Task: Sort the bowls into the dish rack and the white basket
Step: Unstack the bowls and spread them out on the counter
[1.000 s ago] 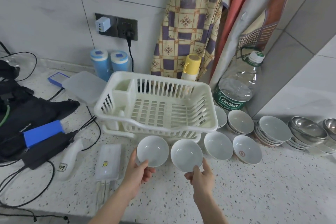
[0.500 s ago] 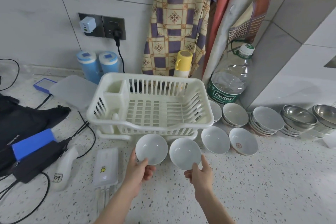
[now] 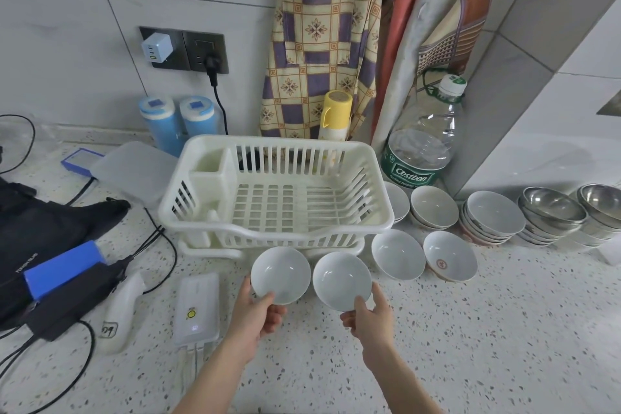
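— How far along is the sorting, would you say?

— Barely begun. The dish rack [image 3: 275, 198] holds nothing yet. The left hand [image 3: 253, 314] pinches one white bowl [image 3: 280, 275] by its near rim, thumb over the edge and fingers curled beneath; the right hand [image 3: 368, 316] grips a second white bowl [image 3: 342, 281] the same way. Both bowls are raised just in front of the rack, close beside each other.

— And what is left?

— Nearly everything. Two loose bowls [image 3: 398, 255] sit on the counter [image 3: 470, 346] to the right of the rack, one with a red mark inside. Behind them are stacks of white bowls [image 3: 492, 218], and further right the steel bowls [image 3: 554, 208]. I see only one white slatted container, so I cannot tell which piece is meant as the white basket.

— Anything in the way?

— The path into the rack looks open to me. A power bank [image 3: 198, 307], cables and a black bag [image 3: 50, 222] crowd the left side, and a big water bottle [image 3: 425, 141] stands just behind the rack's right corner, near the rear bowls.
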Tool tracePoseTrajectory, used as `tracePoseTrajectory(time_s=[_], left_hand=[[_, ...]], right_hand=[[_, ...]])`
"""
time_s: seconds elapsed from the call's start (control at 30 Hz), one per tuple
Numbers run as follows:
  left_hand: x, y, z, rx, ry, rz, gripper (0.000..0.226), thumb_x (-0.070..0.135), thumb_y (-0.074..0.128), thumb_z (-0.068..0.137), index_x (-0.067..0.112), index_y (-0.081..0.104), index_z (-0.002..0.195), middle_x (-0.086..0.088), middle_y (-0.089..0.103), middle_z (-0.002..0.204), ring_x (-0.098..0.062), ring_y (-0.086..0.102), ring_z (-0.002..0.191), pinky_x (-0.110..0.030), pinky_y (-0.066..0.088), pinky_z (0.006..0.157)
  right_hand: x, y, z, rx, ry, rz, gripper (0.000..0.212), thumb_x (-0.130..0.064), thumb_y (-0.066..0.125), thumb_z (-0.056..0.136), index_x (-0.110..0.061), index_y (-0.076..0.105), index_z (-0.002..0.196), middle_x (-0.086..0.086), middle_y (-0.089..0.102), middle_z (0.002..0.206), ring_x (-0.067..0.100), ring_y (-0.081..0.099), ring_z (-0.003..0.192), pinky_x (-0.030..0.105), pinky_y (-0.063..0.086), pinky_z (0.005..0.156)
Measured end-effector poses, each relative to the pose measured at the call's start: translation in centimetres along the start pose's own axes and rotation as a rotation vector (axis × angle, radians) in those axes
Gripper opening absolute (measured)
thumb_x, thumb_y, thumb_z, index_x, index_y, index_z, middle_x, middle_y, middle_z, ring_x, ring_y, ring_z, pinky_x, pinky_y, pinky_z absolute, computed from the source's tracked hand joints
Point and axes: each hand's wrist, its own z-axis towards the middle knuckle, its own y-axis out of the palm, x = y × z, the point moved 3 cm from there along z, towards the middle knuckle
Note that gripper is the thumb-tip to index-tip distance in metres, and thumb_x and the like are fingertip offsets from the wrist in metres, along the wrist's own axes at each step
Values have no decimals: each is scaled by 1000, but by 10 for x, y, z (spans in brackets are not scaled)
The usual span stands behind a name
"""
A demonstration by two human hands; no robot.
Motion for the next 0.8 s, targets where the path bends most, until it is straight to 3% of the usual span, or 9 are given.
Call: tracePoseTrajectory(time_s=[0.57,0.7,0.8], left_hand=[[1,5,-14,21,-16,50,58,16,54,99,45,31,144,-11,73,69,-13,51,43,-24,39,41],[4,1,-20,60,12,109,71,29,61,97,47,20,151,-13,73,71,-10,37,40,-22,31,39],[5,2,-29,161,64,140,81,35,65,93,42,13,154,-14,72,73,-8,39,40,-23,32,40]], right_hand=[[2,-2,3,-60,23,7,54,-10,43,94,-34,44,143,10,64,54,15,55,44,22,39,41],[0,-6,3,-94,67,2,55,-16,45,96,-37,36,146,9,69,58,15,62,48,24,41,44],[-2,-11,4,-128,122,-3,54,-23,46,99,-31,31,150,11,72,64,17,65,49,21,39,41]])
